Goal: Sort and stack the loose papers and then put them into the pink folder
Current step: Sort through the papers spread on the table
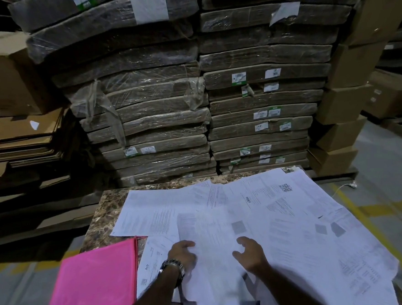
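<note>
Several loose white printed papers (pixel 282 208) lie spread and overlapping across a marble-patterned table (pixel 104 206). The pink folder (pixel 95 283) lies closed at the table's near left corner, partly overhanging the edge. My left hand (pixel 182 255), with a watch on its wrist, rests on the near sheets, and its fingers look curled at the edge of one blurred sheet (pixel 208 237). My right hand (pixel 250 253) hovers over the same sheet with loosely bent fingers and holds nothing.
Tall stacks of plastic-wrapped flat cardboard bundles (pixel 159 122) rise right behind the table. Brown cartons (pixel 348 99) stand at the right, flattened cardboard (pixel 16 141) at the left. Grey floor with yellow lines (pixel 370 209) runs along both sides.
</note>
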The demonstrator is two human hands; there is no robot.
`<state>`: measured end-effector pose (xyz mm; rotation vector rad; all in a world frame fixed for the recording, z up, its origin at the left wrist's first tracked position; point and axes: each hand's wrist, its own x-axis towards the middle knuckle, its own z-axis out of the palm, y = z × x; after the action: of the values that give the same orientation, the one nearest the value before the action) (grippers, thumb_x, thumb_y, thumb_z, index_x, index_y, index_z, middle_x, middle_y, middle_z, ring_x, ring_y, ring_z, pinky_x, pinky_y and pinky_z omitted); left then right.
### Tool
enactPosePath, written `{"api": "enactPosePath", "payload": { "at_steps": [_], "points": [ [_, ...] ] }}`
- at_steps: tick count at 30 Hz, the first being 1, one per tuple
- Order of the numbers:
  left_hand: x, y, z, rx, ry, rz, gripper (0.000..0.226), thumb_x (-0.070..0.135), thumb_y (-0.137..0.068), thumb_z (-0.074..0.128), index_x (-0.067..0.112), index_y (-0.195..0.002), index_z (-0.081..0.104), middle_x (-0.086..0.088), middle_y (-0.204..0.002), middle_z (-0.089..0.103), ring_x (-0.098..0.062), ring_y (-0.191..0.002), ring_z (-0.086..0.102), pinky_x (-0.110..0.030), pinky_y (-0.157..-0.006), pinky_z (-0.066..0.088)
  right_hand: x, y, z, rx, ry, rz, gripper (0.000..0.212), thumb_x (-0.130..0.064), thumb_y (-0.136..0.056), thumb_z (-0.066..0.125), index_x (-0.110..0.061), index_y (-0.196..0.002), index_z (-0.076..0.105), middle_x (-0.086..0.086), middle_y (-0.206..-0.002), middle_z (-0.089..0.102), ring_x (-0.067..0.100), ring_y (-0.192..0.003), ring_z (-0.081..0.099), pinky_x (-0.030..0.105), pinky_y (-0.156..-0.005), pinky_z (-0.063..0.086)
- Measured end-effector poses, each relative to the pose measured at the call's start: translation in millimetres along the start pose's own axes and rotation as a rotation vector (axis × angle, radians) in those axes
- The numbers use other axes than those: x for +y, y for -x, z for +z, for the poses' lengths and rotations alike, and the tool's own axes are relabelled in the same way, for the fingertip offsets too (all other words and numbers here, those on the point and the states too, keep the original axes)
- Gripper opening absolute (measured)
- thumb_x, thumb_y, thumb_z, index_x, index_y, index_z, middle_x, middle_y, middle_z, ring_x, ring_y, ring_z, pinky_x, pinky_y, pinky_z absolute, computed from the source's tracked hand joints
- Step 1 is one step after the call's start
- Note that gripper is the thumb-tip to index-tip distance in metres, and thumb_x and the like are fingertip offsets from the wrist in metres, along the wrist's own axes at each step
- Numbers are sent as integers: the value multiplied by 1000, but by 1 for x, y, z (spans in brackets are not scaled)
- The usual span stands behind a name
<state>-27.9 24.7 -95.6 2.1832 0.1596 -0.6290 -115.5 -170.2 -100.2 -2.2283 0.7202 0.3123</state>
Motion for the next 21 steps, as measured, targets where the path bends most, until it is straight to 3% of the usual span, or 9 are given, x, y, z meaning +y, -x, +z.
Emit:
{"api": "enactPosePath", "payload": {
  "at_steps": [2,5,10,15,21],
  "points": [
    [-3,-6,-12,-6,63,5,36,-1,-78,63,25,-101,67,-3,-119,59,-22,-101,61,-27,-87,54,-3,1,-5,42,-5,31,53,-34,-87,60,-21,-138,49,-1,-141,51,21,-131,46,35,-106,39],
    [-7,-12,-33,-47,83,36,35,-3,-83,61,16,-111,67,-4,-115,58,-24,-102,59,-25,-88,50,-4,-1,-11,71,-9,65,50,-37,-87,58,-25,-136,51,-2,-139,51,22,-129,46,38,-103,38],
    [-16,-19,-57,-72,127,28,34,-4,-86,60,12,-115,67,-6,-115,61,-22,-96,61,-24,-83,49,-5,-8,-12,-14,-153,32,46,-20,-88,61,-12,-132,55,2,-140,54,17,-125,53,23,-105,35],
    [-25,-22,-70,-93,241,-33,35,-6,-85,61,14,-113,68,-8,-88,69,-25,-82,63,-39,-89,54,-6,-10,-10,35,-211,74,41,-25,-87,62,-14,-127,59,0,-138,56,16,-127,51,22,-105,33],
    [-30,-19,-81,-104,259,-37,35,-7,-85,59,14,-112,68,-4,-96,69,-26,-93,67,-32,-87,54,-4,-14,-11,55,-280,88,41,-18,-85,64,-12,-126,61,2,-138,55,16,-126,51,18,-99,34]
  ]
}}
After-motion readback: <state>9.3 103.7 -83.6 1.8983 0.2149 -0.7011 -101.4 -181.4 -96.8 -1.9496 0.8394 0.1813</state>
